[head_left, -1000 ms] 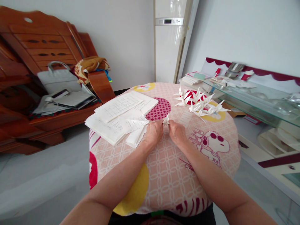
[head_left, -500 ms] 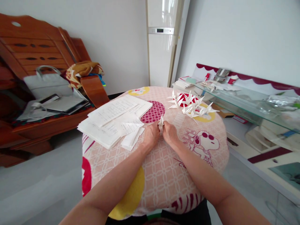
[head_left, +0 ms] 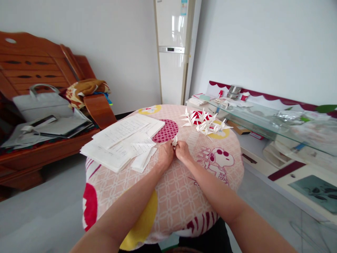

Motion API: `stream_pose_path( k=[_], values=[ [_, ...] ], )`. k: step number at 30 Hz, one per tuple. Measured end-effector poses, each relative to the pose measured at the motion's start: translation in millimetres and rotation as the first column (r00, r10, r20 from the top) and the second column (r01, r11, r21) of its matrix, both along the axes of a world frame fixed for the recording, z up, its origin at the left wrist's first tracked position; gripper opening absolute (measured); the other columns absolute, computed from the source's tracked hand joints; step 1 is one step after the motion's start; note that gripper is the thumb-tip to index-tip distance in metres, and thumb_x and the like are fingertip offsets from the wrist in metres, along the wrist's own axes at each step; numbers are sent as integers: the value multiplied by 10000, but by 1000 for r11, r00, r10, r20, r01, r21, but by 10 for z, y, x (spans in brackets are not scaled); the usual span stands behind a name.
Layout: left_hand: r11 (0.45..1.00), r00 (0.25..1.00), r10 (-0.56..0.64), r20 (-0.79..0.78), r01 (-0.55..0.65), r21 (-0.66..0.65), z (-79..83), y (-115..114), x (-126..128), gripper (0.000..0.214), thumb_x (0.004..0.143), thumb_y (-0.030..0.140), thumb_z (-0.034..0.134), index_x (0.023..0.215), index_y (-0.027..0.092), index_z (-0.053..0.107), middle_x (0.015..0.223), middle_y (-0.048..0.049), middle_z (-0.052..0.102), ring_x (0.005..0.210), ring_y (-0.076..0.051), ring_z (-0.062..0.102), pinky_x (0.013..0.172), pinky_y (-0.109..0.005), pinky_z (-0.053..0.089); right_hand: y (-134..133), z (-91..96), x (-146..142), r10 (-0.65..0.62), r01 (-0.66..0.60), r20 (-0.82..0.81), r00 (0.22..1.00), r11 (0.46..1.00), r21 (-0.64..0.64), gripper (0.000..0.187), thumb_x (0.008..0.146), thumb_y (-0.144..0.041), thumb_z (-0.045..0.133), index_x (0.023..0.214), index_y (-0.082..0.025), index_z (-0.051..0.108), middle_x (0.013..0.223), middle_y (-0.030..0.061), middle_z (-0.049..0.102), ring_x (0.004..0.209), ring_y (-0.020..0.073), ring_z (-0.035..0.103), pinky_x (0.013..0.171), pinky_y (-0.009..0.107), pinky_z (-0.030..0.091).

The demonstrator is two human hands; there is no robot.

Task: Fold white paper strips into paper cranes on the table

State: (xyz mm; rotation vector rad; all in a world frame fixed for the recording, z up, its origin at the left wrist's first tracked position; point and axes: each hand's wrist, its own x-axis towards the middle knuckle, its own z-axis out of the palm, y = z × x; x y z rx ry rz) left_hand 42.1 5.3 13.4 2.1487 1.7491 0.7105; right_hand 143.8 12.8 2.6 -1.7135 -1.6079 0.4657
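Between my two hands, over the middle of the round table, is a small folded white paper piece (head_left: 174, 141). My left hand (head_left: 166, 153) pinches it from the left, and my right hand (head_left: 183, 151) closes on it from the right. Its lower part is hidden by my fingers. Beyond my right hand stand several white paper cranes (head_left: 205, 123) in a cluster. Left of my left hand lies a stack of written-on paper sheets (head_left: 110, 154), with smaller cut paper strips (head_left: 143, 160) at its near right edge.
A patterned pink cloth (head_left: 179, 196) covers the table. A wooden bench (head_left: 44, 147) at left carries a grey bag (head_left: 39, 105) and a tablet-like item. A glass shelf (head_left: 252, 123) with clutter runs along the right. A tall white cabinet unit (head_left: 172, 77) stands behind.
The whole view has shifted, so the table and furniture sit lower and further left. Both hands still grip the folded paper, which now tilts a little more to the right.
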Motion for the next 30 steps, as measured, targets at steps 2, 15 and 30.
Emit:
stream_pose_path(
  k=[2, 15, 30],
  values=[
    [1000, 1000, -1, -2, 1, 8, 8, -9, 6, 356, 987, 101, 356, 1147, 116, 673, 977, -139, 743, 857, -194, 704, 741, -268, 468, 5, -9, 6, -4, 4, -26, 1000, 1000, 2, 322, 805, -40, 425, 739, -153, 719, 748, 83, 739, 753, 185, 656, 655, 230, 422],
    [999, 1000, 31, 2, -31, -13, 2, -1, 42, 335, 959, 74, 410, 1161, 100, 676, 1024, -162, 753, 958, -209, 730, 791, -255, 500, -4, -7, -23, -31, 32, -126, 992, 999, 5, 323, 791, -58, 428, 633, -156, 693, 714, 91, 730, 690, 188, 645, 622, 240, 411],
    [996, 988, 91, 125, -92, -1, -71, 24, 84, 370, 967, 86, 373, 1101, 122, 715, 973, -150, 757, 881, -197, 720, 757, -261, 486, -29, -3, -61, -41, 46, -100, 994, 998, 48, 333, 796, -99, 406, 616, -165, 678, 680, 79, 715, 648, 183, 616, 599, 249, 403]
  ],
)
